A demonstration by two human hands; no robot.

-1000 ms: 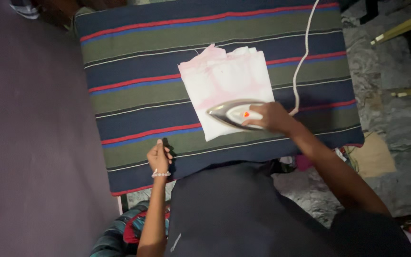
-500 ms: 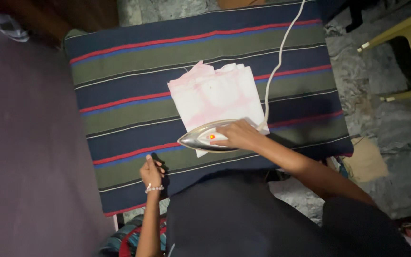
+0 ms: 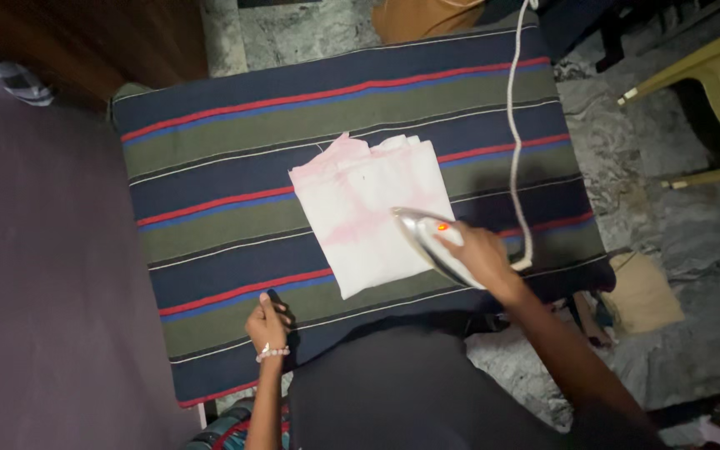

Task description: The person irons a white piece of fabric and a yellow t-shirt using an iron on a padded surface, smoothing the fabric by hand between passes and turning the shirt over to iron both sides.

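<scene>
- The right hand [image 3: 481, 254] is wrapped around the handle of an iron [image 3: 435, 242], fingers curled tight over it, with a small orange light glowing on the iron's body.
- The iron sits on the near right corner of a folded white cloth [image 3: 364, 221] with faint pink marks; its tip points away from the wrist, up and to the left, toward the middle of the cloth.
- So nearly all of the cloth lies ahead of the right hand and to its left, farther from the person's body than the hand itself.
- The cloth's long axis runs slanted, from its near edge by the hands to its far edge, where a few folded layers peek out unevenly.
- The left hand [image 3: 268, 325] rests well apart from the cloth, nearer the person and off to the left of the iron, on the striped cover [image 3: 235, 167] of the surface.
- Its fingers are loosely bent around a small dark object [image 3: 275, 297] that I cannot identify; whether it pinches it or only touches it I cannot tell.
- The right hand is plainly the nearer one to the cloth; the left has bare stripes between it and the cloth's near corner.
- A white cord [image 3: 512, 125] trails from behind the right hand, along the right of the cloth, and away over the far edge of the surface.
- A yellowish chair [image 3: 710, 75] stands on the floor, far off to the right of both hands.
</scene>
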